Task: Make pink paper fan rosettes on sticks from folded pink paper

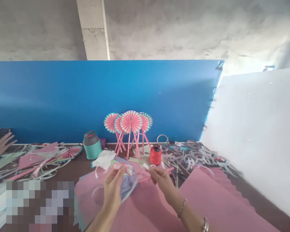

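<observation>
Between the thumb and fingers of my left hand (113, 187) is a small folded pink-and-white paper piece (125, 169). My right hand (162, 180), closed in a pinch, grips a short white paper strip (146, 166). Both hands hover apart over large pink paper sheets (145, 211). Just beyond my right hand stands a red spool of thread (155, 156). Past the hands, several pleated round paper fans (131, 121) on pink stick legs lean near the blue partition. A crumpled white tissue (104, 159) lies beyond my left hand.
A teal bottle with a grey lid (92, 146) stands left of the fans. Tangled paper strips (198, 156) heap up at the right, and more lie at the left around a pleated fan (71, 153). Another person's hand (1, 145) is at the far left. A blue partition (62, 100) closes the back.
</observation>
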{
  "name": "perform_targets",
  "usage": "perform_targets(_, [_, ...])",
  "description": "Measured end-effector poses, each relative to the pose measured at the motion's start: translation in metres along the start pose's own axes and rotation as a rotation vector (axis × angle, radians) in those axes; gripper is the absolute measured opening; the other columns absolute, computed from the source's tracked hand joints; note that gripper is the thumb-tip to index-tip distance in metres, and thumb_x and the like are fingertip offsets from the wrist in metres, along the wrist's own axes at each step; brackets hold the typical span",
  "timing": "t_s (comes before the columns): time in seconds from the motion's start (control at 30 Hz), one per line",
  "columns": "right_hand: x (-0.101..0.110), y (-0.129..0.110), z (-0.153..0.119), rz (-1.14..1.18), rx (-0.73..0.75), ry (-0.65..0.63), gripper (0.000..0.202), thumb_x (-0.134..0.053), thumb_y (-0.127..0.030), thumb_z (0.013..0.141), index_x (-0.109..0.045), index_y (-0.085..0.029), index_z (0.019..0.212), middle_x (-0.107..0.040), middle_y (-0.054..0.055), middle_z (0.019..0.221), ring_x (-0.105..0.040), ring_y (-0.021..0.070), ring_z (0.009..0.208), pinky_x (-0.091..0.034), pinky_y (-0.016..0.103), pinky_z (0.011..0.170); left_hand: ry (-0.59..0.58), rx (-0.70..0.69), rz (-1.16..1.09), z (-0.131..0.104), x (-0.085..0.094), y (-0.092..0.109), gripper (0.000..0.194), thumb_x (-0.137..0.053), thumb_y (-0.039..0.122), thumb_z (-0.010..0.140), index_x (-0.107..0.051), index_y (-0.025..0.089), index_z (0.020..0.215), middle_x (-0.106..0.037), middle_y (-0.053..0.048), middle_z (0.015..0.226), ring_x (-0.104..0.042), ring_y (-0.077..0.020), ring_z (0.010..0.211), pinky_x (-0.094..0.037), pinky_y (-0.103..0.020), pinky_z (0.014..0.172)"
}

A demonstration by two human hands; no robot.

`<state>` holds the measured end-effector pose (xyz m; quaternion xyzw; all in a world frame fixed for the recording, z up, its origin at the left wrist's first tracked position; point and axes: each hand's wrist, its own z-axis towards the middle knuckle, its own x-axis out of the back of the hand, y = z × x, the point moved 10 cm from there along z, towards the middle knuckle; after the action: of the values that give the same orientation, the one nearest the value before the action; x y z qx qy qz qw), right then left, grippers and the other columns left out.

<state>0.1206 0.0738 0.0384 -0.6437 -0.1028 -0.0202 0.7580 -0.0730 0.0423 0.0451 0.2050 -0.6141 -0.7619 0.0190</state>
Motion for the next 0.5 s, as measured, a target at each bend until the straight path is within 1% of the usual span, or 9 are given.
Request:
perform_targets(0.03, [-0.004,-0.002,0.002,-0.089,0.091,-0.03,0.04,-0.045,-0.05,0.081,-0.051,-0.02,0.055,-0.046,-0.001,0.054,-0.045,0.0144,0.056,-0.039,0.028,0.062,-0.038,0.058,-0.054,0.001,-0.006,-0.004,0.026,-0.064,0.041,0.072,-0.066,0.017,0.065,-0.062,-0.001,0.066,-0.058,-0.0153,0.066,-0.046,-0.026,0.064])
perform_targets(0.1, [-0.013,-0.005,0.002,-0.279,0.3,-0.042,0.032,-0.041,-0.044,0.085,-0.062,-0.021,0.075,-0.061,0.006,0.078,-0.055,0.0209,0.076,-0.043,0.034,0.072,-0.122,0.139,-0.119,-0.001,-0.02,-0.01,0.024,-0.066,0.04,0.071,-0.066,0.016,0.069,-0.061,0.001,0.065,-0.057,-0.0127,0.063,-0.045,-0.024,0.065])
perform_targets(0.13, [-0.014,-0.005,0.0,-0.359,0.388,-0.008,0.03,-0.042,-0.042,0.085,-0.064,-0.021,0.083,-0.062,0.01,0.092,-0.056,0.0247,0.088,-0.042,0.04,0.08,-0.156,0.16,-0.129,-0.002,-0.025,-0.012,0.023,-0.067,0.039,0.07,-0.066,0.017,0.072,-0.062,0.001,0.066,-0.056,-0.0118,0.063,-0.045,-0.023,0.065])
perform_targets(0.2, [-0.005,0.0,-0.001,-0.407,0.445,0.117,0.034,-0.045,-0.044,0.082,-0.064,-0.02,0.097,-0.058,0.014,0.11,-0.05,0.0311,0.107,-0.036,0.05,0.092,-0.217,0.162,-0.111,-0.006,-0.035,-0.012,0.02,-0.066,0.038,0.072,-0.064,0.018,0.075,-0.062,0.002,0.067,-0.056,-0.0109,0.063,-0.044,-0.022,0.064])
perform_targets(0.27, [0.002,0.007,0.0,-0.323,0.375,0.149,0.038,-0.044,-0.047,0.083,-0.062,-0.02,0.104,-0.056,0.015,0.117,-0.047,0.0308,0.114,-0.033,0.051,0.097,-0.256,0.146,-0.048,-0.01,-0.04,-0.013,0.019,-0.064,0.037,0.074,-0.062,0.018,0.075,-0.062,0.002,0.066,-0.056,-0.0117,0.062,-0.043,-0.022,0.062])
perform_targets(0.33, [0.003,0.013,0.002,-0.104,0.2,0.095,0.042,-0.038,-0.049,0.087,-0.061,-0.021,0.108,-0.057,0.012,0.118,-0.049,0.0276,0.112,-0.037,0.047,0.096,-0.26,0.117,0.059,-0.01,-0.04,-0.016,0.021,-0.064,0.038,0.072,-0.061,0.017,0.074,-0.064,0.0,0.068,-0.058,-0.0146,0.064,-0.044,-0.025,0.063])
perform_targets(0.4, [-0.016,0.008,-0.002,0.118,0.098,-0.119,0.05,-0.03,-0.055,0.088,-0.062,-0.021,0.106,-0.062,0.01,0.107,-0.056,0.0247,0.1,-0.044,0.043,0.088,-0.252,0.061,0.184,-0.007,-0.038,-0.017,0.021,-0.066,0.037,0.069,-0.062,0.016,0.074,-0.065,-0.003,0.072,-0.059,-0.018,0.07,-0.045,-0.027,0.066])
perform_targets(0.43, [-0.024,0.002,-0.005,0.152,0.077,-0.183,0.046,-0.041,-0.057,0.084,-0.063,-0.021,0.103,-0.064,0.008,0.102,-0.058,0.0237,0.095,-0.046,0.04,0.084,-0.249,0.025,0.24,-0.006,-0.038,-0.016,0.022,-0.066,0.036,0.068,-0.062,0.016,0.074,-0.065,-0.003,0.072,-0.059,-0.0191,0.072,-0.045,-0.028,0.069])
perform_targets(0.5, [-0.031,-0.003,-0.008,0.179,0.026,-0.223,0.039,-0.06,-0.055,0.073,-0.065,-0.021,0.093,-0.065,0.005,0.09,-0.059,0.0212,0.083,-0.048,0.035,0.075,-0.251,-0.02,0.307,-0.004,-0.037,-0.015,0.024,-0.066,0.038,0.067,-0.063,0.016,0.072,-0.064,-0.003,0.07,-0.058,-0.0197,0.073,-0.045,-0.028,0.07])
